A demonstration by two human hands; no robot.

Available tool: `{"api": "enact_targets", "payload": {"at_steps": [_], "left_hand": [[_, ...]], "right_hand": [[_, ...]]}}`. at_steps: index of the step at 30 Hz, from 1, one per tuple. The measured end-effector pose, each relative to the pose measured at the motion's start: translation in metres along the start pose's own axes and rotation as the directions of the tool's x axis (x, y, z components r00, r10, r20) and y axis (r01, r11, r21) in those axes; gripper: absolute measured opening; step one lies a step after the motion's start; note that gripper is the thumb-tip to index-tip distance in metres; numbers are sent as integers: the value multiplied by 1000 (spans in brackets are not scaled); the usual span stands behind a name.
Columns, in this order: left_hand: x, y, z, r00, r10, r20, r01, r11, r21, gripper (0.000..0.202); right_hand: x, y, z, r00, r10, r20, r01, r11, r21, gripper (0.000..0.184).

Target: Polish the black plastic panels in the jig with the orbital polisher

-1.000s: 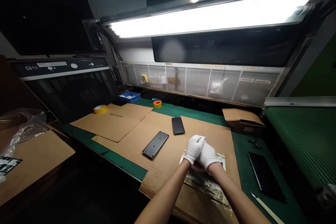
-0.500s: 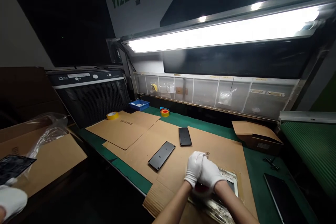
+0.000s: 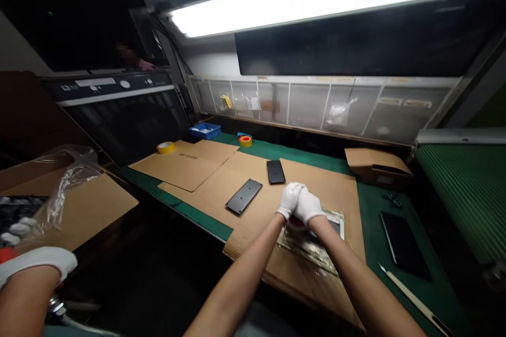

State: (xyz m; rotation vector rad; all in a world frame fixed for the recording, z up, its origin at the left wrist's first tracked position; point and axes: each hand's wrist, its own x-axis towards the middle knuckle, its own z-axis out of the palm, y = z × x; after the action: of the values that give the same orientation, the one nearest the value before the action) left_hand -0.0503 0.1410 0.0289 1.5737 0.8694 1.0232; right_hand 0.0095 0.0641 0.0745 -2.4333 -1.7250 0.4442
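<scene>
My left hand (image 3: 289,200) and my right hand (image 3: 310,205), both in white gloves, are closed and pressed together. They sit over a low jig (image 3: 306,253) with a whitish, tape-covered frame. Beneath them a dark red, rounded thing (image 3: 294,223) shows in part; my gloves hide most of it, so its kind is unclear. A dark panel (image 3: 334,227) shows inside the frame, right of my hands. Further left on the cardboard (image 3: 215,210) lie two black rectangular plates, one long plate (image 3: 244,196) and one plate (image 3: 275,172) behind it.
A co-worker's gloved hand (image 3: 47,260) is by an open carton (image 3: 98,205) at left. Yellow tape rolls, including one roll (image 3: 165,147), and a blue tray (image 3: 205,130) lie behind. At right are a black panel (image 3: 404,245), a white-handled knife (image 3: 411,292) and a green conveyor (image 3: 466,184).
The view has tipped downward, so things appear higher and the knife shows at right. My hands stay clasped over the jig. The co-worker's hand has shifted at the carton.
</scene>
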Motion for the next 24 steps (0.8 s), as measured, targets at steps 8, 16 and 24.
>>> {"api": "enact_targets", "payload": {"at_steps": [8, 16, 24], "left_hand": [[-38, -35, -32, 991, -37, -132, 35, 999, -18, 22], [-3, -20, -5, 999, -9, -44, 9, 1000, -10, 18], [-32, -18, 15, 998, 18, -55, -20, 999, -32, 25]], "right_hand": [[3, -23, 24, 979, -178, 100, 180, 984, -5, 65], [9, -8, 5, 1000, 12, 3, -12, 1000, 13, 50], [-12, 18, 4, 996, -75, 47, 75, 997, 15, 57]]}}
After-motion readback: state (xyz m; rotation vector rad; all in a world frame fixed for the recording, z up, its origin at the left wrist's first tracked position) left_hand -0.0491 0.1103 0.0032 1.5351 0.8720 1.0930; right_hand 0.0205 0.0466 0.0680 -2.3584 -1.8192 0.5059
